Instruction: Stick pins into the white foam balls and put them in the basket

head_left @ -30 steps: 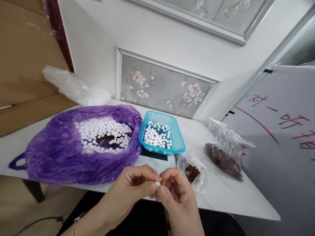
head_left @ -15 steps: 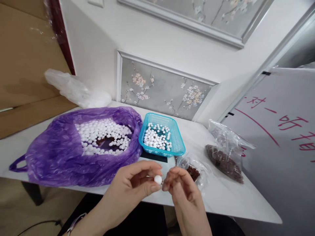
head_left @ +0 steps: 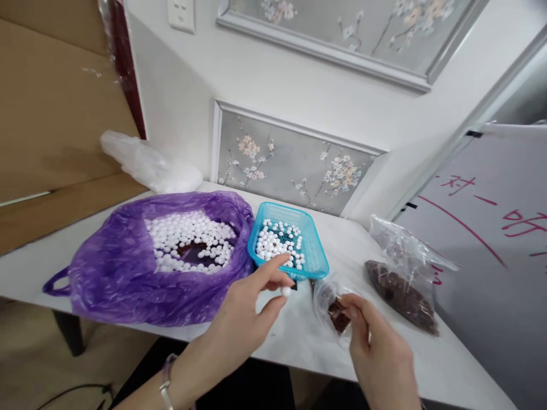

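A small white ball (head_left: 286, 291) sits between the thumb and fingertips of my left hand (head_left: 245, 316), in front of the blue basket (head_left: 317, 259). That basket holds many white balls like it. My right hand (head_left: 382, 347) reaches over the small clear plastic bag (head_left: 321, 300), its thumb and fingertips pinched together at the brown pieces (head_left: 339, 320) inside. What those fingertips grip, if anything, is too small to make out. To the left, an open purple plastic bag (head_left: 128, 285) is spread around a mass of white balls (head_left: 183, 229) with some brown bits among them.
A larger clear bag of brown material (head_left: 401, 293) lies on the white table (head_left: 448, 359) at the right. Behind the purple bag is a white plastic bag (head_left: 158, 171). Cardboard (head_left: 55, 114) stands at the left, a whiteboard (head_left: 482, 228) with red writing at the right.
My right hand has moved away from the ball, rightward to the small clear bag. My left hand still has the white ball, with its fingers more spread. The view has shifted slightly.
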Demonstrator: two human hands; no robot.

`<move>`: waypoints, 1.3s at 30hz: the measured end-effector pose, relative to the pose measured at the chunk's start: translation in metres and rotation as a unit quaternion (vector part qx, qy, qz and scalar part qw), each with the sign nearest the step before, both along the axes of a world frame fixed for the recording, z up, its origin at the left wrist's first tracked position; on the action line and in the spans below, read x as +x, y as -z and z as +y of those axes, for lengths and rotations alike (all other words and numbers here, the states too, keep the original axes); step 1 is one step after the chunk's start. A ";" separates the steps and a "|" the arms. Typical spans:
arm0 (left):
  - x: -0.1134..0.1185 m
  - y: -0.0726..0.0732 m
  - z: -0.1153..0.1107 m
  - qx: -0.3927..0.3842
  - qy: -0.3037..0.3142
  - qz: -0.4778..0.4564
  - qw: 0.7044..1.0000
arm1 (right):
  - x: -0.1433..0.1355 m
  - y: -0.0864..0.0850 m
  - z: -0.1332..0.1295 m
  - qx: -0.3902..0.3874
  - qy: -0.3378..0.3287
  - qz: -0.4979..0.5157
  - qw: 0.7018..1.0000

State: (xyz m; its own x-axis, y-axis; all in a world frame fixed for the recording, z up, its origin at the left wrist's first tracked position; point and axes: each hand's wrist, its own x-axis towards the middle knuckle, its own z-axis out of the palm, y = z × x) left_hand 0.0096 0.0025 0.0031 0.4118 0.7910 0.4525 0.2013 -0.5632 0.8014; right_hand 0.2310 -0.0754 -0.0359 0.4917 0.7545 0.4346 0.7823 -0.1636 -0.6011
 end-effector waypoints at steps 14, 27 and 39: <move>-0.032 -0.024 0.073 0.043 -0.154 0.246 0.956 | 0.019 0.012 0.032 -0.315 -0.101 -0.176 0.927; -0.076 0.015 0.091 -0.072 -0.109 0.324 0.937 | 0.025 0.007 0.021 -0.213 -0.031 -0.059 0.975; -0.086 -0.015 0.056 -0.215 -0.081 -0.093 0.969 | 0.005 0.014 0.021 -0.075 -0.008 -0.082 0.994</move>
State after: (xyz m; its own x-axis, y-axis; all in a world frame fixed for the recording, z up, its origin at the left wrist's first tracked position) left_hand -0.0760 0.0580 0.0184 0.2094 0.9703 0.1212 0.0882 -0.1422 0.9859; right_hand 0.2358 -0.0546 -0.0500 0.4107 0.8242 0.3899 0.8712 -0.2287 -0.4343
